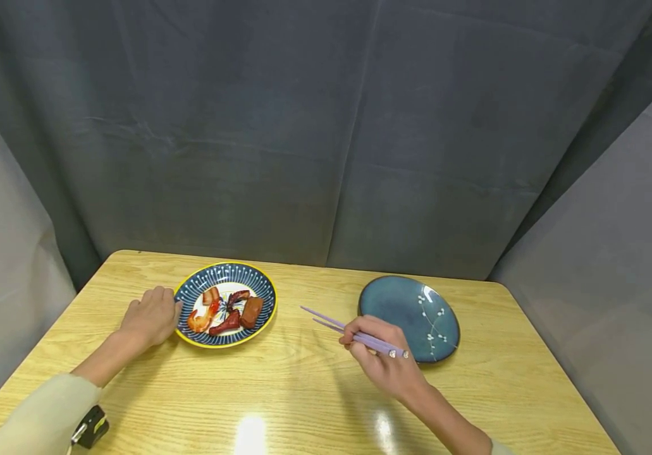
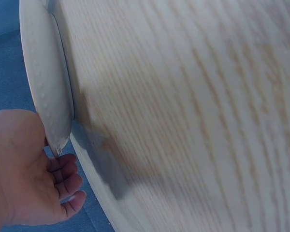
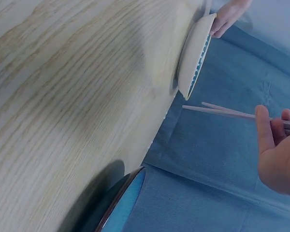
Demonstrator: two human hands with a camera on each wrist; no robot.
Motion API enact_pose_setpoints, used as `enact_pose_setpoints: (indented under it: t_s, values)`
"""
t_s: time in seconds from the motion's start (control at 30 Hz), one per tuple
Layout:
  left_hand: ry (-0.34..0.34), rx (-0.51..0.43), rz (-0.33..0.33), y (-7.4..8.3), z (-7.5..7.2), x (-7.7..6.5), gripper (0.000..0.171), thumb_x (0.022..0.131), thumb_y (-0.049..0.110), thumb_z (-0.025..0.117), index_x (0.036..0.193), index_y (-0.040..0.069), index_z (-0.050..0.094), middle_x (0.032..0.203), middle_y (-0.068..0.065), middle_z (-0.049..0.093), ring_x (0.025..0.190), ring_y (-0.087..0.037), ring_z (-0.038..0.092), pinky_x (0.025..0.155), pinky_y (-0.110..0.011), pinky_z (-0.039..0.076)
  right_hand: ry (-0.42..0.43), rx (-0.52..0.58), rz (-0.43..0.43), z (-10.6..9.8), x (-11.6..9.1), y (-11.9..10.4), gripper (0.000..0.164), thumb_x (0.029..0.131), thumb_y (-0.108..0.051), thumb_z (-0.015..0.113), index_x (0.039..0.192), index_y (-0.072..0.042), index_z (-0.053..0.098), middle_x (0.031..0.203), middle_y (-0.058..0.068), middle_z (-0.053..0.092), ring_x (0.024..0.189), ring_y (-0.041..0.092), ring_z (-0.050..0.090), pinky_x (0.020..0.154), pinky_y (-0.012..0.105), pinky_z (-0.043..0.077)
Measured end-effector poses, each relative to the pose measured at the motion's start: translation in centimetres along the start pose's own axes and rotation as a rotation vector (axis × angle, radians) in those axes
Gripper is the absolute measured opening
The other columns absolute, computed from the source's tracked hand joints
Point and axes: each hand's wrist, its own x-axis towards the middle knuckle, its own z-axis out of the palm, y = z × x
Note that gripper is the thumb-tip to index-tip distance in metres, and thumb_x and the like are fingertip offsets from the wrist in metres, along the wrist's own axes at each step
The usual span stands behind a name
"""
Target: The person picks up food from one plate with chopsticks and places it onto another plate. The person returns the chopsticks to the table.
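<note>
My left hand (image 1: 152, 314) pinches the left rim of a round plate (image 1: 189, 292), blue-patterned inside with a yellow edge. In the left wrist view, the fingers (image 2: 66, 186) curl at the rim of the plate's pale underside (image 2: 46, 72). Several food pieces lie in the plate, among them a shrimp (image 1: 203, 320), a brown block (image 1: 252, 311) and a dark red piece (image 1: 226, 323). Above the table, between the two plates, my right hand (image 1: 385, 360) holds lilac chopsticks (image 1: 374, 342). Their tips point left toward the food, slightly apart, with nothing between them.
A blue-green oval plate (image 1: 396, 309) with a white blossom branch stands on the right, partly behind my right hand. Both plates are on a light wooden table (image 1: 303, 392). Dark grey cloth (image 1: 280, 139) hangs behind it, and pale panels (image 1: 604, 265) flank the sides.
</note>
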Motion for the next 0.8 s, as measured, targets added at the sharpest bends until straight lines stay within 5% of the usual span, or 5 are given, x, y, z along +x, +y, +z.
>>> enact_pose_setpoints:
  t_s: [0.3,0.5,0.6,0.8]
  values:
    - [-0.006,0.000,-0.006,-0.2,0.2,0.1,0.029,0.104,0.019,0.045,0.100,-0.009,0.048,0.086,-0.013,0.042,0.084,-0.033,0.046,0.069,-0.049,0.039,0.003,0.257,0.185,0.3,0.7,-0.6,0.032,0.105,-0.003,0.041,0.087,-0.004,0.067,0.081,0.008,0.066,0.074,0.021,0.067,0.066,0.037,0.058]
    - [-0.009,0.002,-0.008,-0.2,0.2,0.2,0.029,0.104,0.019,0.044,0.100,-0.009,0.048,0.086,-0.014,0.042,0.084,-0.033,0.046,0.069,-0.048,0.039,0.028,0.134,0.235,0.5,1.2,-0.4,0.010,0.101,-0.009,0.057,0.097,-0.016,0.061,0.084,-0.006,0.067,0.066,0.011,0.061,0.054,0.026,0.048]
    - [-0.005,0.007,-0.008,-0.1,0.2,0.2,0.029,0.104,0.019,0.044,0.100,-0.009,0.048,0.086,-0.013,0.042,0.084,-0.032,0.046,0.068,-0.048,0.039,0.046,0.100,0.217,0.7,1.5,-0.1,0.014,0.098,-0.009,0.062,0.089,-0.019,0.059,0.075,-0.010,0.064,0.054,0.008,0.046,0.045,0.025,0.034]
    - [-0.003,0.004,-0.014,-0.1,0.1,0.1,0.029,0.104,0.019,0.044,0.100,-0.009,0.049,0.087,-0.014,0.043,0.085,-0.034,0.047,0.069,-0.049,0.040,0.026,0.109,0.196,0.9,2.1,0.2,0.015,0.096,-0.007,0.065,0.086,-0.017,0.063,0.074,-0.005,0.064,0.052,0.007,0.041,0.045,0.025,0.032]
